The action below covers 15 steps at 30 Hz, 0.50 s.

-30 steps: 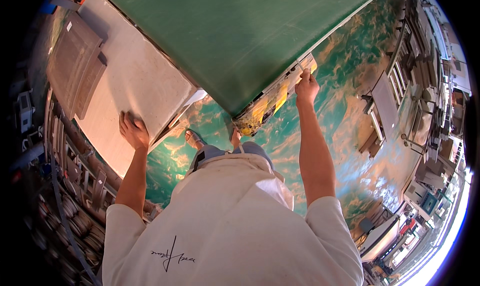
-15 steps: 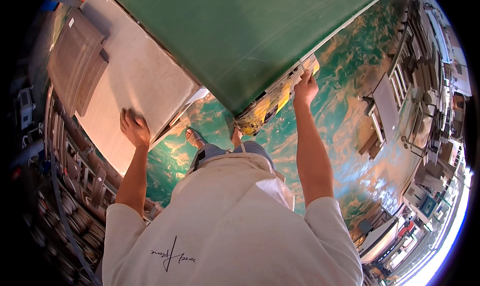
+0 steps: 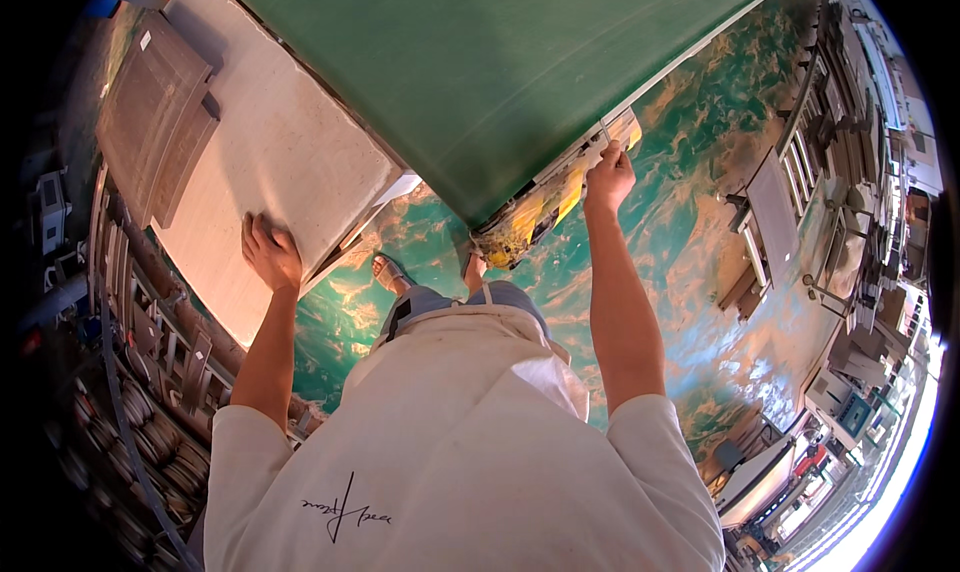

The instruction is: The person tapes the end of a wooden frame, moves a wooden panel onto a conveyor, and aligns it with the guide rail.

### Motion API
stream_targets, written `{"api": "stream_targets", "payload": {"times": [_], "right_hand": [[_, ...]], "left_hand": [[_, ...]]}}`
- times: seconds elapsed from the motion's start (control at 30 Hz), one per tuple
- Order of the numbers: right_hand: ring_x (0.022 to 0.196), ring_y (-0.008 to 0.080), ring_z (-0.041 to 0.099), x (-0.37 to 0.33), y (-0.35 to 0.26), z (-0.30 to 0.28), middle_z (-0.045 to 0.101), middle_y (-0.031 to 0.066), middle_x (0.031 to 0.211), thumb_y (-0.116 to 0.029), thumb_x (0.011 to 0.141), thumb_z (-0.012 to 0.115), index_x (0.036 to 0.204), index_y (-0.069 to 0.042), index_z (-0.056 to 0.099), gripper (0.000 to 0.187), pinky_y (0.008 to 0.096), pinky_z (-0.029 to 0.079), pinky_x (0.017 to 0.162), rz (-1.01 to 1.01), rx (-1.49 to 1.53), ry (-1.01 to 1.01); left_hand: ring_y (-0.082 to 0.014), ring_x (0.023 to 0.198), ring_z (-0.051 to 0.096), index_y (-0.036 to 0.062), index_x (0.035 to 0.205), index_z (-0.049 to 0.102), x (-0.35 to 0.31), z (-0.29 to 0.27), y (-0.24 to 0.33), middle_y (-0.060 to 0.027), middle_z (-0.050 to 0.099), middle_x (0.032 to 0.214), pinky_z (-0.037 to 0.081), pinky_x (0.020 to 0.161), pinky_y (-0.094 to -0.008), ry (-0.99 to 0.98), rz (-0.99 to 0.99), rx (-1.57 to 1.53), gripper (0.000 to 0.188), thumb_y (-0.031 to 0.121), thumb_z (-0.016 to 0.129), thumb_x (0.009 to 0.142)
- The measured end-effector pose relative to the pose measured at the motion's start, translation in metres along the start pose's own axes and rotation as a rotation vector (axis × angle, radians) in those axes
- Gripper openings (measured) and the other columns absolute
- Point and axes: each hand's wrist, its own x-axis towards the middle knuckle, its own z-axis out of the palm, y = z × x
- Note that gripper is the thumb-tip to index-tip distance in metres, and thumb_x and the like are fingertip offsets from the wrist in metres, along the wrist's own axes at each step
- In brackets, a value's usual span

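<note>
My left hand (image 3: 271,255) lies flat with fingers stretched out on a pale, dusty tabletop (image 3: 285,132), close to its near edge. My right hand (image 3: 609,180) is closed around a thin metal rod (image 3: 604,130), whose tip shows above the fist at the edge of a broad green surface (image 3: 480,82). The green surface looks smooth, like a belt, and has a pale rim on its right side. Below that rim is a worn side panel (image 3: 545,207) with yellow and black markings. The rod's lower part is hidden in my fist.
Brown flat panels (image 3: 150,122) are stacked on the pale table's far left. Beneath me is a green and tan marbled floor (image 3: 680,232). Racks with boards (image 3: 775,207) stand to the right, and slatted frames (image 3: 165,342) line the lower left.
Hardly anything differs. My right hand has shifted very slightly left, still closed on the rod; my left hand stays on the tabletop.
</note>
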Motion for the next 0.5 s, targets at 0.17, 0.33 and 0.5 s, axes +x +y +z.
{"api": "stream_targets", "payload": {"times": [0.17, 0.33, 0.5], "right_hand": [[0.05, 0.0115, 0.043, -0.003, -0.003, 0.0, 0.046, 0.0007, 0.06, -0.042, 0.105, 0.061, 0.085, 0.002, 0.065, 0.049, 0.0315, 0.038, 0.044, 0.003, -0.015, 0.0], [0.051, 0.0123, 0.045, -0.006, -0.009, -0.001, 0.047, 0.0016, 0.061, -0.042, 0.105, 0.061, 0.086, 0.003, 0.066, 0.05, 0.0317, 0.039, 0.046, 0.006, -0.023, 0.004], [0.052, 0.013, 0.046, -0.008, -0.013, -0.001, 0.05, 0.003, 0.062, -0.043, 0.105, 0.06, 0.085, 0.004, 0.066, 0.051, 0.033, 0.04, 0.047, 0.003, -0.038, 0.001]], "left_hand": [[-0.038, 0.142, 0.044, 0.007, 0.142, 0.053, 0.0, 0.0, -0.001, -0.0163, 0.05, 0.153, 0.032, 0.118, -0.0534, 0.0, -0.004, -0.002, 0.051, 0.037, 0.04, 0.103], [-0.0383, 0.142, 0.045, 0.0065, 0.142, 0.053, 0.0, -0.002, 0.002, -0.0165, 0.05, 0.153, 0.033, 0.118, -0.0535, -0.004, -0.005, -0.009, 0.051, 0.037, 0.04, 0.103], [-0.0383, 0.141, 0.045, 0.0066, 0.141, 0.053, 0.0, -0.001, 0.001, -0.0164, 0.051, 0.153, 0.033, 0.117, -0.0533, 0.002, -0.008, -0.007, 0.05, 0.035, 0.042, 0.102]]}}
